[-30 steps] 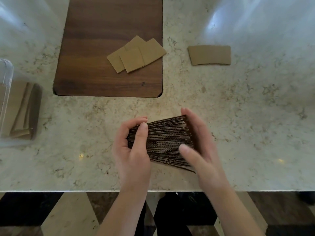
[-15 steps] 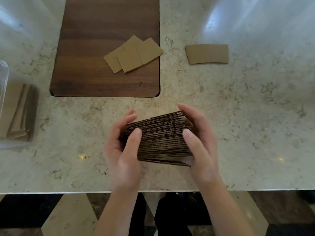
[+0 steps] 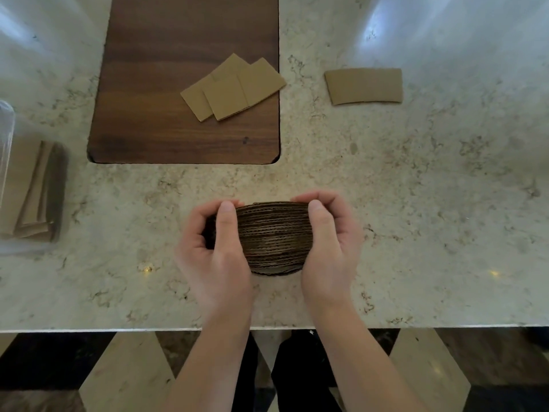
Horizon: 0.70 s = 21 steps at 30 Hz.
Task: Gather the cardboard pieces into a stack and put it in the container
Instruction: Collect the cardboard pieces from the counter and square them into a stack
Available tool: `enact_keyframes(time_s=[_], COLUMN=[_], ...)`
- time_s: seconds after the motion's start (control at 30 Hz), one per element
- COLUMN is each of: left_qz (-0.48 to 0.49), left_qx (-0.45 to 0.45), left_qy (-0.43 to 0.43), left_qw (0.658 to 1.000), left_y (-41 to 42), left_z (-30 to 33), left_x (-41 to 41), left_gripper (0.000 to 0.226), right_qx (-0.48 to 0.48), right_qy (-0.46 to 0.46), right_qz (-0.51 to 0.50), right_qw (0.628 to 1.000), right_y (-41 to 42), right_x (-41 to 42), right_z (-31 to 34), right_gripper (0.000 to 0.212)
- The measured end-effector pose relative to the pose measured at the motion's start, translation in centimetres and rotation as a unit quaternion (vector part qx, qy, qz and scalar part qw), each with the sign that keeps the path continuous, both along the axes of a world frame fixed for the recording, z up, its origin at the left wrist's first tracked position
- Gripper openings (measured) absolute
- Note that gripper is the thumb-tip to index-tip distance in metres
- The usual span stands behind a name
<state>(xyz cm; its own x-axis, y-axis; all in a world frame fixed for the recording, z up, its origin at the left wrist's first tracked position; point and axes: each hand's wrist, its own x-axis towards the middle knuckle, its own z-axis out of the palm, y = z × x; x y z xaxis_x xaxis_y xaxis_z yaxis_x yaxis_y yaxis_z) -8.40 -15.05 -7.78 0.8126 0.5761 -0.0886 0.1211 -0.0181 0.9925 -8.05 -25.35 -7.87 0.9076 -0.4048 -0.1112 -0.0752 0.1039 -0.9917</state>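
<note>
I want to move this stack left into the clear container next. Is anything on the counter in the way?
Nothing visible does. Both hands, left hand and right hand, clasp the cardboard stack, and the marble counter between it and the container lies bare. The wooden board sits farther back.

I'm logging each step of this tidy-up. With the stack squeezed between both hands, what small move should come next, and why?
Probably carry the cardboard stack left toward the clear container, which already holds some pieces. Left hand and right hand clamp its ends, and its edges look squared. The loose pieces on the wooden board and the single piece could wait.
</note>
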Motion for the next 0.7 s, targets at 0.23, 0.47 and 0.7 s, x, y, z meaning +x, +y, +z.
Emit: enact_keyframes(time_s=[0.23, 0.47, 0.7], left_qz=[0.013, -0.01, -0.063], left_qx=[-0.051, -0.037, -0.053], left_qy=[0.027, 0.017, -0.047], left_qw=[0.998, 0.999, 0.995], left_y=[0.3, 0.5, 2.1], left_z=[-0.6, -0.7, -0.4], left_x=[0.2, 0.0, -0.4], left_gripper=[0.017, 0.017, 0.014], right_qx=[-0.167, -0.401, -0.407], right_qy=[-0.068, -0.029, -0.061], right_qz=[0.239, 0.366, 0.344], right_qw=[0.954, 0.839, 0.844], right_y=[-3.1, -5.7, -4.8], right_x=[-2.2, -1.0, 0.0], right_z=[-0.8, 0.1, 0.4], right_gripper=[0.076, 0.105, 0.081])
